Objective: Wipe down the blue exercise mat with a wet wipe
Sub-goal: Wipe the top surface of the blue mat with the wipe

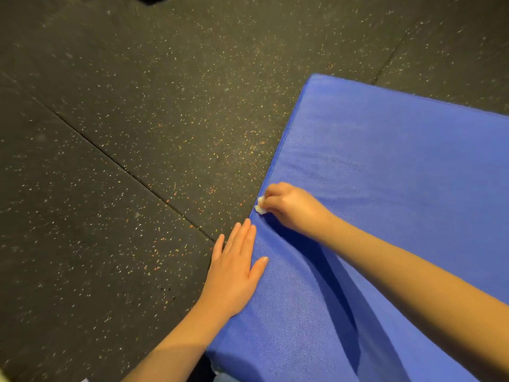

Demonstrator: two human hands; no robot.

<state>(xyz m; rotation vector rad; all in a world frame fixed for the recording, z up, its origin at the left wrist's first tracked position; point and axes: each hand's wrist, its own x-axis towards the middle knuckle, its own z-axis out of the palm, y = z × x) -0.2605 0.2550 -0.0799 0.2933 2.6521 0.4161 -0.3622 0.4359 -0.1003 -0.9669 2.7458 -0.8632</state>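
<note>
Head view, single frame.

Blue mat [399, 175]: seen lying on a dark rubber floor [124, 119] flecked with pale and reddish specks. The mat fills the right and lower right of the view. Its far corner is seen toward the upper middle, and its left edge runs diagonally down to the bottom of the frame. The cover is textured. Long creases are noted in it near the hands, running toward the lower right.

Wipe [260, 205]: a small white wad, mostly hidden. Only a little of it is seen past the fingertips. It is pressed against the left edge of the mat, about midway along the visible part of that edge.

Right hand [292, 208]: reached across the mat from the right, with the forearm above the cover. The fingers are curled and the wipe is gripped by them. The knuckles are turned up, and the fingertips are held at the mat's edge.

Left hand [234, 268]: laid flat, palm down, just below the right hand. The fingers are held straight and close together, and nothing is gripped. The hand lies along the mat's left edge, with the outer fingers past the edge over the floor. The thumb is spread to the right and rests on the mat's top.

Floor: a straight seam [110, 158] between tiles is seen running diagonally from the left toward the left hand. A second seam [391, 56] is noted at the upper right.
</note>
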